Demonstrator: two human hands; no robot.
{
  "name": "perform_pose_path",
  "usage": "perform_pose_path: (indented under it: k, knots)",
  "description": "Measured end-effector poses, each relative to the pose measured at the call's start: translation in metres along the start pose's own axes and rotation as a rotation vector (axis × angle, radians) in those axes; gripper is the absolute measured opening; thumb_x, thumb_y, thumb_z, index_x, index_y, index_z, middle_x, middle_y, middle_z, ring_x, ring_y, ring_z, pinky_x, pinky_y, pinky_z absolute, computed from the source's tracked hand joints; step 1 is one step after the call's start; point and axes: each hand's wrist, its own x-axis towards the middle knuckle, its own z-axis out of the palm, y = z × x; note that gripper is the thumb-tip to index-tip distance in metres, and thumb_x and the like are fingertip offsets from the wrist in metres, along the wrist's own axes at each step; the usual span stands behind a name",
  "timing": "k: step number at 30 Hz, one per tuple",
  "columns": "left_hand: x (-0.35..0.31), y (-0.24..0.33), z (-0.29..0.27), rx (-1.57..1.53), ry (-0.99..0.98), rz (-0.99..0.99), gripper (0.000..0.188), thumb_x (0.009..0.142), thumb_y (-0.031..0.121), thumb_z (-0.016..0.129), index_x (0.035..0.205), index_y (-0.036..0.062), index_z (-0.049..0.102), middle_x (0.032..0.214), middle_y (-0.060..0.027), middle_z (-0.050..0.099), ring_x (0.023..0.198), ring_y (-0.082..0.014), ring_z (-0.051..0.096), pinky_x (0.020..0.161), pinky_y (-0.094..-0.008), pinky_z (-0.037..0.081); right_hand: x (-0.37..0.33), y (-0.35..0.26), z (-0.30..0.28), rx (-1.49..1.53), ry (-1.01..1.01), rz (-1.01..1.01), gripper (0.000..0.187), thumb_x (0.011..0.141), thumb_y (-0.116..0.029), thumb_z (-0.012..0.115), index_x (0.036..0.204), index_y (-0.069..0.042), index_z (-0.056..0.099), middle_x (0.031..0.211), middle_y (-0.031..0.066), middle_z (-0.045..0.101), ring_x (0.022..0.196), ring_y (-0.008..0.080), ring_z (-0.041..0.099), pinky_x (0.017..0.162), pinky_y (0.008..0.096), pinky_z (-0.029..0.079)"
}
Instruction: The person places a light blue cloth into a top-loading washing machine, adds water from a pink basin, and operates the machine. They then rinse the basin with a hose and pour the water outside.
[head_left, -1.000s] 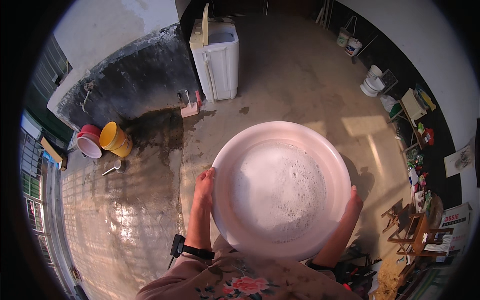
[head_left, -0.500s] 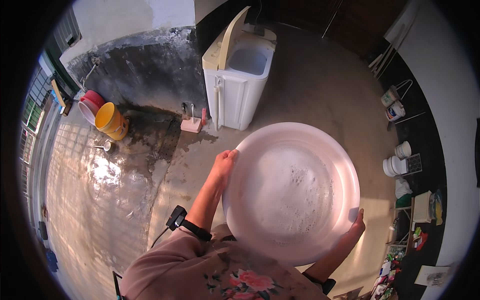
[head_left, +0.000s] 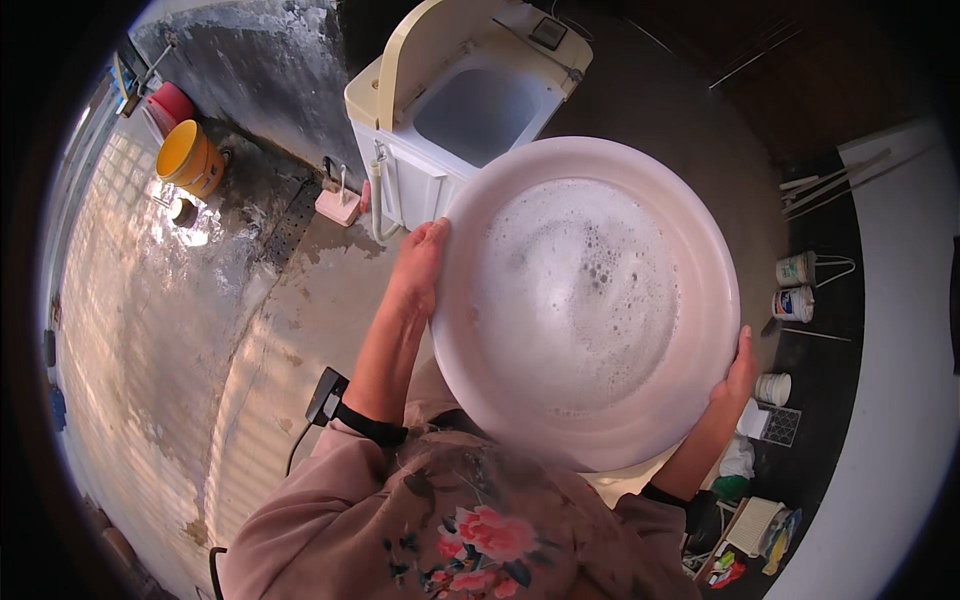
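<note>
Between my hands is a large pale pink basin (head_left: 712, 235) that holds sudsy water (head_left: 580, 310) with foam and bubbles on its surface. My left hand (head_left: 420, 262) grips the rim on the left side, fingers wrapped out of sight beneath it. On the lower right, my right hand (head_left: 738, 375) grips the opposite rim; its fingers are mostly hidden by the basin. Just beyond the basin stands a white washing machine (head_left: 425, 165) with its cream lid (head_left: 405, 45) raised and its tub (head_left: 478, 112) uncovered. The basin's far edge overlaps the machine's near corner in the view.
Left on the wet concrete floor stand a yellow bucket (head_left: 190, 160), a red basin (head_left: 172, 100) and a small metal pot (head_left: 183, 211). A pink long-handled dustpan (head_left: 338, 206) sits beside the machine. Along the right wall are several paint buckets (head_left: 793, 303) and a cluttered shelf (head_left: 745, 530).
I have moved closer to the washing machine, carrying the basin, which now sits higher in the view and nearer the machine. Both hands keep their hold on the rim.
</note>
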Motion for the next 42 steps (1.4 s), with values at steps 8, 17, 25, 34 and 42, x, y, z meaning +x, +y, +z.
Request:
perform_pose_path:
  k: [8, 17, 25, 34, 42]
  knots:
    - [0.039, 0.036, 0.07, -0.135, 0.168, -0.001, 0.033, 0.091, 0.032, 0.047, 0.107, 0.0044, 0.057, 0.097, -0.0114, 0.061, 0.084, -0.0197, 0.058, 0.075, -0.0357, 0.049, 0.142, -0.061, 0.083, -0.08, -0.225, 0.014, 0.046, 0.089, -0.033, 0.056, 0.111, 0.007, 0.055, 0.108, 0.0146, 0.059, 0.093, 0.0206, 0.058, 0.082, 0.0309, 0.047]
    - [0.068, 0.037, 0.098, -0.35, 0.307, -0.055, 0.047, 0.091, 0.036, 0.04, 0.12, -0.0011, 0.048, 0.108, -0.0195, 0.056, 0.095, -0.0281, 0.056, 0.086, -0.0422, 0.045, 0.24, -0.109, 0.186, -0.222, -0.519, -0.048, 0.042, 0.09, -0.031, 0.056, 0.107, 0.007, 0.058, 0.104, 0.0136, 0.062, 0.093, 0.0187, 0.058, 0.082, 0.0292, 0.047]
    - [0.076, 0.053, 0.115, -0.447, 0.309, -0.13, 0.049, 0.091, 0.037, 0.041, 0.12, -0.0025, 0.047, 0.115, -0.0213, 0.054, 0.097, -0.0288, 0.055, 0.09, -0.0404, 0.042, 0.271, -0.138, 0.223, -0.357, -0.602, -0.057, 0.042, 0.09, -0.031, 0.055, 0.106, 0.007, 0.058, 0.105, 0.014, 0.061, 0.092, 0.0195, 0.059, 0.083, 0.0294, 0.047]
    - [0.088, 0.053, 0.099, -0.536, 0.341, -0.209, 0.042, 0.088, 0.03, 0.043, 0.113, -0.0028, 0.049, 0.109, -0.0203, 0.056, 0.095, -0.0271, 0.055, 0.088, -0.0379, 0.042, 0.27, -0.145, 0.242, -0.431, -0.652, 0.015, 0.042, 0.091, -0.031, 0.054, 0.106, 0.007, 0.058, 0.104, 0.0139, 0.062, 0.092, 0.0197, 0.06, 0.083, 0.0293, 0.047]
    - [0.096, 0.063, 0.098, -0.546, 0.329, -0.232, 0.041, 0.086, 0.029, 0.044, 0.112, -0.0029, 0.049, 0.107, -0.0187, 0.056, 0.093, -0.0262, 0.054, 0.085, -0.0377, 0.043, 0.262, -0.157, 0.248, -0.45, -0.664, 0.047, 0.04, 0.09, -0.031, 0.055, 0.103, 0.006, 0.059, 0.102, 0.0143, 0.063, 0.087, 0.0196, 0.061, 0.078, 0.0291, 0.049]
